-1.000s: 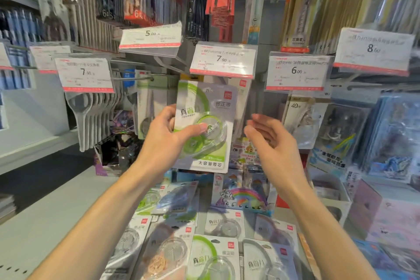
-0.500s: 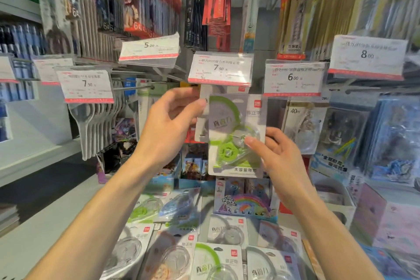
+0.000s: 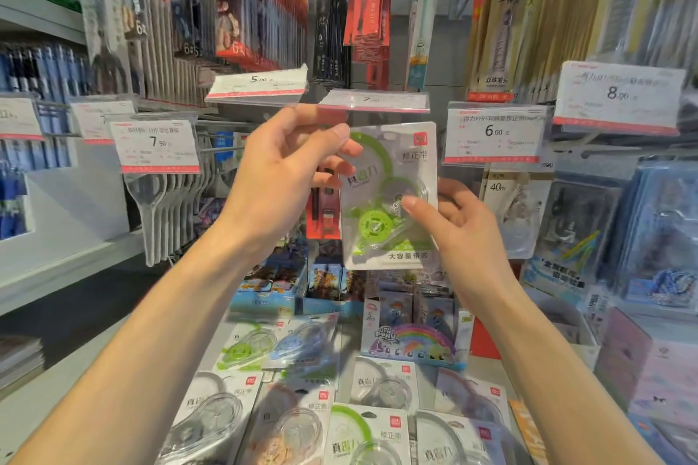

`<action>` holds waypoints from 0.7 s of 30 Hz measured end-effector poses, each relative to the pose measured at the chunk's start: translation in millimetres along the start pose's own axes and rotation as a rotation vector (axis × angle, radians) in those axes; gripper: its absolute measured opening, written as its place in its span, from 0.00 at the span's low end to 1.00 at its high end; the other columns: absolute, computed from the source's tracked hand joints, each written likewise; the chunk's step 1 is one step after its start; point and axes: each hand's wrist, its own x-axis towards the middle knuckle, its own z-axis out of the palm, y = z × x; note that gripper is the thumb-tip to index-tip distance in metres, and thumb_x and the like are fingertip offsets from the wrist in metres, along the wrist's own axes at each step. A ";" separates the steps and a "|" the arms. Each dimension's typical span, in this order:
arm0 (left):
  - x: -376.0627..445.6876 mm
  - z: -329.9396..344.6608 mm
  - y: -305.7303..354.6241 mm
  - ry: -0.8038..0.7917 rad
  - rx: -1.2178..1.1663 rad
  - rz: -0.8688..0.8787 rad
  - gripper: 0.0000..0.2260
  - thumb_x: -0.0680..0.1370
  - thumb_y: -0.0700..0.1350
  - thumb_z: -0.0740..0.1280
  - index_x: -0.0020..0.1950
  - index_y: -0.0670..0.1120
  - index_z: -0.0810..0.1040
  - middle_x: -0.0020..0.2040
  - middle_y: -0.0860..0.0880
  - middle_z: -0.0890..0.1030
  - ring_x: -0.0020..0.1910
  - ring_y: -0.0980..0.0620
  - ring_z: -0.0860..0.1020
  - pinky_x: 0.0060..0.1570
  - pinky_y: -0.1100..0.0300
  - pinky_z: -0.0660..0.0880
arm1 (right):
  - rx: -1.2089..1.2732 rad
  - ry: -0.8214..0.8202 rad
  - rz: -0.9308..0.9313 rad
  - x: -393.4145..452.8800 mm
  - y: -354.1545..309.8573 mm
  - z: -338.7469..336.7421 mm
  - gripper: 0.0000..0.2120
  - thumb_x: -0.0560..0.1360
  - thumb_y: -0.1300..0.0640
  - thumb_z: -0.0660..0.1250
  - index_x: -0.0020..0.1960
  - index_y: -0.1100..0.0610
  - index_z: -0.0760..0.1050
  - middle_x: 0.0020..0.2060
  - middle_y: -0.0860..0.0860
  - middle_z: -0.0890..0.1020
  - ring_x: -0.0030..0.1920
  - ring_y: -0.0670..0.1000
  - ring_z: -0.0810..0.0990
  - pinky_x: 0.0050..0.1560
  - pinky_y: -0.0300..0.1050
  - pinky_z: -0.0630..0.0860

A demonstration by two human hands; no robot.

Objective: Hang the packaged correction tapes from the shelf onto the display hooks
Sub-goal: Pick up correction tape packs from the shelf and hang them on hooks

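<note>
Nearest, below both hands, a spread of packaged correction tapes (image 3: 362, 438) is lying flat and overlapping on the shelf (image 3: 45, 408), faces up, long axes running roughly away from the viewer. A good number are waiting there, so most of the hanging appears still to be done; how many are already on hooks cannot be told.

Between the two hands, one green correction tape pack (image 3: 389, 196) is being held up at hook height. It is standing upright with its printed face toward the person, long axis vertical and tipped slightly, top edge leaning a little toward the left hand. Its hang hole is near the top edge, just under the tilted price tag (image 3: 374, 102). Whether the hook is already through the hole cannot be seen; the tag is covering that spot.

The left hand (image 3: 287, 177) is pinching the pack's upper left corner, thumb in front, fingers curled behind. The right hand (image 3: 457, 226) is steadying the pack from its lower right side, thumb pressing on the clear blister, fingers curled behind the card.

Judgement: this pack is mid-placement, being lined up with the hook.

Farther out, beyond the hands, other hooks are carrying hung packs with 6.00 (image 3: 494, 132) and 8.00 (image 3: 619, 94) tags.
</note>
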 end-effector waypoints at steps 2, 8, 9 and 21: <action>-0.4 -1.4 -0.4 -0.011 -0.002 0.002 0.03 0.82 0.39 0.67 0.55 0.44 0.77 0.39 0.51 0.87 0.36 0.54 0.83 0.38 0.62 0.79 | -0.005 0.012 -0.012 4.7 -1.9 3.0 0.13 0.77 0.53 0.75 0.57 0.46 0.75 0.46 0.43 0.89 0.46 0.43 0.88 0.42 0.32 0.80; -0.6 -5.1 -3.2 -0.026 0.015 -0.008 0.04 0.82 0.39 0.68 0.56 0.45 0.79 0.41 0.49 0.87 0.37 0.51 0.83 0.38 0.62 0.79 | 0.003 0.020 -0.016 14.6 -0.5 7.6 0.09 0.78 0.52 0.74 0.53 0.45 0.75 0.43 0.36 0.88 0.44 0.37 0.86 0.40 0.28 0.77; -0.8 -6.1 -4.4 -0.030 0.023 -0.008 0.04 0.82 0.40 0.68 0.56 0.45 0.79 0.41 0.48 0.87 0.37 0.51 0.83 0.38 0.61 0.79 | 0.006 0.026 -0.007 15.4 2.1 8.3 0.09 0.78 0.52 0.74 0.54 0.46 0.76 0.43 0.37 0.88 0.43 0.37 0.86 0.40 0.29 0.77; 13.3 -12.6 -83.5 0.056 0.225 -0.151 0.09 0.80 0.46 0.72 0.59 0.51 0.79 0.49 0.57 0.86 0.48 0.61 0.83 0.38 0.71 0.77 | -0.260 0.072 0.035 28.7 33.2 6.2 0.13 0.76 0.44 0.74 0.57 0.46 0.76 0.47 0.46 0.85 0.42 0.34 0.82 0.38 0.27 0.76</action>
